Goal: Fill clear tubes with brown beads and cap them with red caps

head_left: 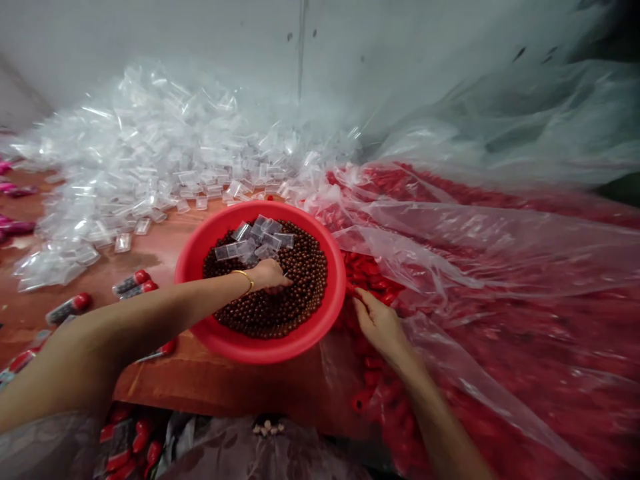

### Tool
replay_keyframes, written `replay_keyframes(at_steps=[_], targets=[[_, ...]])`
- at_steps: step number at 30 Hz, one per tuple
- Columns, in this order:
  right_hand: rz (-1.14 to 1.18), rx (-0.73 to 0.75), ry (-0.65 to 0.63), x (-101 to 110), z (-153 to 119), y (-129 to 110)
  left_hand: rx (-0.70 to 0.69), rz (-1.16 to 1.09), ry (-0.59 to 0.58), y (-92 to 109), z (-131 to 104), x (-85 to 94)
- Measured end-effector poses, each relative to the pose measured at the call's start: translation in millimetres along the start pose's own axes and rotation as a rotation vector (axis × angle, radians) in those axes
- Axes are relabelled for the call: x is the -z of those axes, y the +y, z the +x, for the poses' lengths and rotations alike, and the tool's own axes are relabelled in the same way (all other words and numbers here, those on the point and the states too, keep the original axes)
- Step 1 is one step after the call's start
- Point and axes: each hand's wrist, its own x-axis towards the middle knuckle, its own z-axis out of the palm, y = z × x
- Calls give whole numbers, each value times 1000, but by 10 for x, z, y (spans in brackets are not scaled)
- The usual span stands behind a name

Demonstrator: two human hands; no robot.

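A red basin (340,283) holds many small brown beads (305,280) and several clear plastic cases (235,251) on top of them. My left hand (271,275), with a gold bangle at the wrist, reaches into the basin at the beads; its fingers are curled and partly hidden, so what they hold cannot be made out. Just right of the basin's rim is my right hand (376,320), thumb and fingers pressed together at the edge of the red caps (373,277). A small red piece (352,291) shows at its fingertips.
Clear cases are heaped (165,147) behind and left of the basin. Filled cases with red caps (70,308) lie at the left on the orange-brown table (220,383). Clear plastic sheeting (480,247) covers a large red pile at the right. More capped cases sit below the table's front edge.
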Motion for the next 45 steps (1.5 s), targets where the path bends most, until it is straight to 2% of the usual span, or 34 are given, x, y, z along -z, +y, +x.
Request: replay_keyframes(at_steps=[2,5,7,9,13,17,22,24,27,30,37,42,45], targets=[[250,-95,14,68,-15,-21,-51,-81,21,31,73,-55],[624,-263,-36,210,-47,-168,-157,-211,35,24,81,-57],[788,-334,-56,296,-72,-302,-274,-353,12,-10,30,-7],[858,-337,-57,352,-95,-431,-416,-484,-28,-53,-55,75],[820,-179,-76,376,-111,-661,-597,-579,-91,-125,-294,251],[731,18,-121,331,-47,-930,-614,-692,-181,-166,-516,310],[615,166,-121,149,145,-1213,-689,-706,-92,-214,-625,256],[562,205,-103,48,218,-1267,-706,-708,-96,-216,-639,248],[525,220,-110,-77,279,-1314,-665,-756,-134,-193,-653,268],[550,185,-126,-124,289,-1357,-622,-807,-123,-167,-662,304],[641,223,-234,-83,378,-1436,-627,-696,-273,-212,-657,358],[603,252,-285,-91,448,-1443,-594,-667,-324,-251,-610,350],[573,247,-385,-76,444,-1438,-599,-676,-382,-239,-606,324]])
